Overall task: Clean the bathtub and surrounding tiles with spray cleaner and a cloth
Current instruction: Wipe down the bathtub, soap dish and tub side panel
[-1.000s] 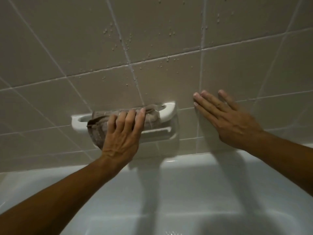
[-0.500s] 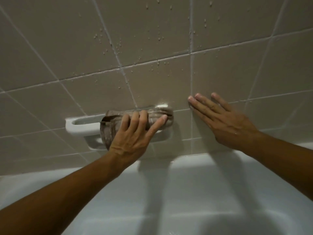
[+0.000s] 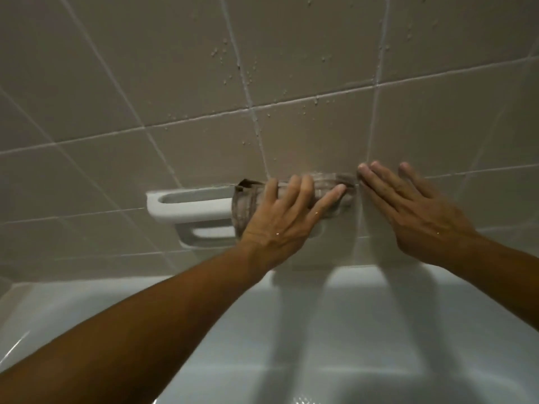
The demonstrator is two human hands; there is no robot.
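Here the person is wiping the white ceramic grab handle (image 3: 189, 204) set into the tiled wall (image 3: 291, 68) just above the bathtub (image 3: 320, 330), so the step in hand looks like the tile-and-fixture part of the cleaning, with the tub itself yet to be judged. The left hand (image 3: 288, 220) is pressing a brownish cloth (image 3: 248, 205) against the right end of the handle, the cloth lying bunched over that end and hiding it. The fingers (image 3: 303, 191) of this hand are lying fairly straight and spread over the cloth, the thumb reaching out to the right, pushing on the fabric more than gripping it. The right hand (image 3: 420, 211) is resting flat on the wall just beside the cloth, its fingers straight and close together, holding nothing and seemingly bracing the body. Its fingertips are almost touching the cloth's right edge.

Droplets are clinging to the tiles above, mostly near the grout lines, which suggests spray waiting to be wiped. The next move probably calls for carrying the cloth off the handle's end and up over those wet tiles, keeping firm pressure so the fabric is not slipping out from under the flat hand. No spray bottle is showing in this view.
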